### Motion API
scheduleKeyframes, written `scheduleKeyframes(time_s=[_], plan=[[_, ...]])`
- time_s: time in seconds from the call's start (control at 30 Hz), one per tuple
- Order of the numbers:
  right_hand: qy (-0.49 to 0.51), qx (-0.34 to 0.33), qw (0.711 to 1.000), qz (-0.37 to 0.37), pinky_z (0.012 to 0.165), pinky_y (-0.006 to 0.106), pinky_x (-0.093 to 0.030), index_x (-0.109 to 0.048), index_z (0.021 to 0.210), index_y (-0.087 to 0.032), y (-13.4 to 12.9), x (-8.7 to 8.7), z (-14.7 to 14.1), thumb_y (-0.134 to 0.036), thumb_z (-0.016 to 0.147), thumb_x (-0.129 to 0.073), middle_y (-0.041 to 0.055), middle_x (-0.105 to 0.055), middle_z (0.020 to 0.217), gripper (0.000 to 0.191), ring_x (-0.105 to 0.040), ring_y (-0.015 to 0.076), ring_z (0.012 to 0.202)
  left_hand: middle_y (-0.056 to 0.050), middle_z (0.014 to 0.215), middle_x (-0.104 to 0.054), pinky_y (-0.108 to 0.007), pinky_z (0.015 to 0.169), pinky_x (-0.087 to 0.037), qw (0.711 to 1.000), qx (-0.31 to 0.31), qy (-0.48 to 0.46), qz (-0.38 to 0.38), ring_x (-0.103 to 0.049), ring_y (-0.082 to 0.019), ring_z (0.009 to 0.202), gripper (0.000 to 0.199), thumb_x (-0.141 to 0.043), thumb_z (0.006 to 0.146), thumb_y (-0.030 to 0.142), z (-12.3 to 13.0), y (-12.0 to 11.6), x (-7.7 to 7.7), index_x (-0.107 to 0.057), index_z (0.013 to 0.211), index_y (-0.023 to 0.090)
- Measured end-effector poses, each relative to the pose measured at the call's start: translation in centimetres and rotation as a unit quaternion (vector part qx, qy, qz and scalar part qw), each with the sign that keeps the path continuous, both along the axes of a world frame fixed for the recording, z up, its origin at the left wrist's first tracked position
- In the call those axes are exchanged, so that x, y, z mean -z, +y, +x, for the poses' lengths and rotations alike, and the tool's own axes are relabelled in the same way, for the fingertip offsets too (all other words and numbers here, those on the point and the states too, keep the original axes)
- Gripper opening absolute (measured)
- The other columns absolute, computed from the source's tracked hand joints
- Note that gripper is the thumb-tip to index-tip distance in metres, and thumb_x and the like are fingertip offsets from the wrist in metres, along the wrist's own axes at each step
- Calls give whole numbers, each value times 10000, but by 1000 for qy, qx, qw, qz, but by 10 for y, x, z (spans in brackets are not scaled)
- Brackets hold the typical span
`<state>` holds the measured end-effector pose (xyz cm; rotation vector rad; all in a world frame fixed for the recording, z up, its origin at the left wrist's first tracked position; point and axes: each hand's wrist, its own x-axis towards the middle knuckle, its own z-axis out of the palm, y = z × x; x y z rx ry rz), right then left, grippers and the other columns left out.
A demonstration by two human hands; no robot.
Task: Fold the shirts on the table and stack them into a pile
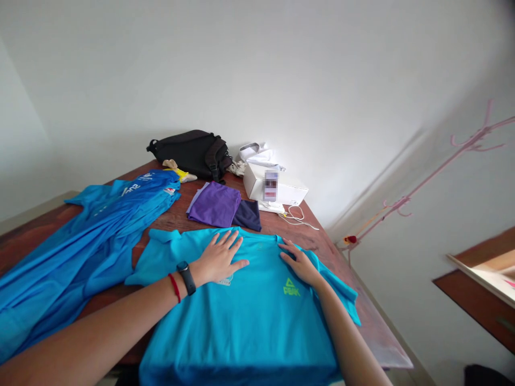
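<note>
In the head view, the left hand is lying open and palm down, fingers spread, on the upper chest of a turquoise polo shirt. The right hand is resting open and palm down on the same shirt, just beside the collar on the opposite side. Neither hand is gripping the fabric. The shirt is lying flat on a wooden table, front facing up, with a lime-green PEAK logo showing just below the right hand. A black wristwatch and a red cord bracelet are encircling the left wrist.

A blue garment is lying spread just beside the shirt on its left. Beyond the collar, a folded purple cloth and a folded navy cloth are lying side by side. Farther along the table, a black bag is sitting near a white box, with a white cable trailing in front of the box.
</note>
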<state>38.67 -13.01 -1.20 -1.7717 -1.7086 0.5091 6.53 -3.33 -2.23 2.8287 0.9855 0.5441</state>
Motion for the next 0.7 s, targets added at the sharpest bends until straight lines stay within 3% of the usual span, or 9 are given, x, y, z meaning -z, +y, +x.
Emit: scheduleKeyframes(time_s=[0.3,0.53,0.7], plan=[[2,-3,1000,-7,1264,519,-262,-659,1381,-263,-1,-1,0,-640,939,-577,55,-437,1614,587,-315,308,1535,-136,1660,-327,-597,1214,-256,1000,4,1,-15,-307,-388,1529,750,-389,996,690,-1,-1,-5,-444,1569,209],[5,-8,1000,-8,1262,508,-268,-676,1361,-264,2,0,3,-687,977,-449,56,-479,1588,615,-340,297,1526,-134,1659,-339,-576,1226,-232,1000,2,8,-24,-302,-377,1532,734,-445,982,677,0,2,-1,-456,1562,226],[5,-10,1000,0,1256,543,-264,-702,1326,-281,1,1,2,-698,955,-482,51,-526,1553,600,-349,316,1520,-125,1665,-331,-579,1229,-227,1000,3,6,-26,-304,-379,1531,727,-447,980,677,0,3,1,-453,1563,243]])
